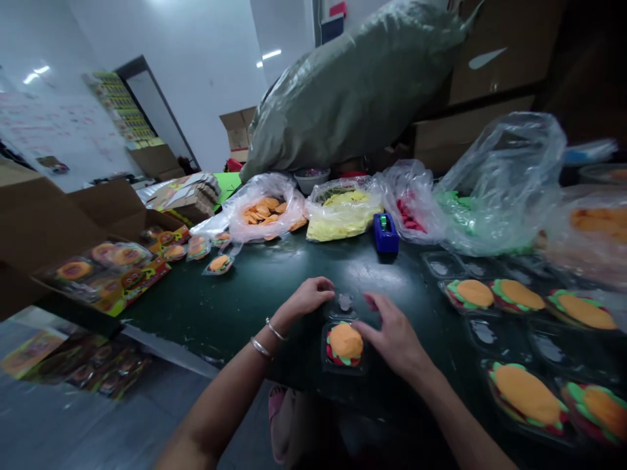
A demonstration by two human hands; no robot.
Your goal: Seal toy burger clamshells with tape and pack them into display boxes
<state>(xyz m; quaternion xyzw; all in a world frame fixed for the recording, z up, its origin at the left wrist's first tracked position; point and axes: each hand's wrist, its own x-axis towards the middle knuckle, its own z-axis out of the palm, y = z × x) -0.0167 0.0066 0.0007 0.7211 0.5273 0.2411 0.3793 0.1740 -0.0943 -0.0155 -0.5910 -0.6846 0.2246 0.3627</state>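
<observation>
In front of me on the dark green table lies a hinged clear plastic box (341,372), its lid laid back away from me. A toy burger (345,341) with an orange bun, green frill and red layer fills its lower half. My left hand (309,297), with two silver bangles at the wrist, has its fingers curled at the lid's far left corner. On the other side, my right hand (392,331) is open, thumb beside the bun and fingers spread near the lid's right edge.
More boxed burgers (529,391) stand in open clear boxes at right. Along the back are plastic bags of orange pieces (264,210), yellow pieces (343,212) and green pieces (460,209), plus a blue tape dispenser (386,234). A carton (88,219) with packed burgers stands at left.
</observation>
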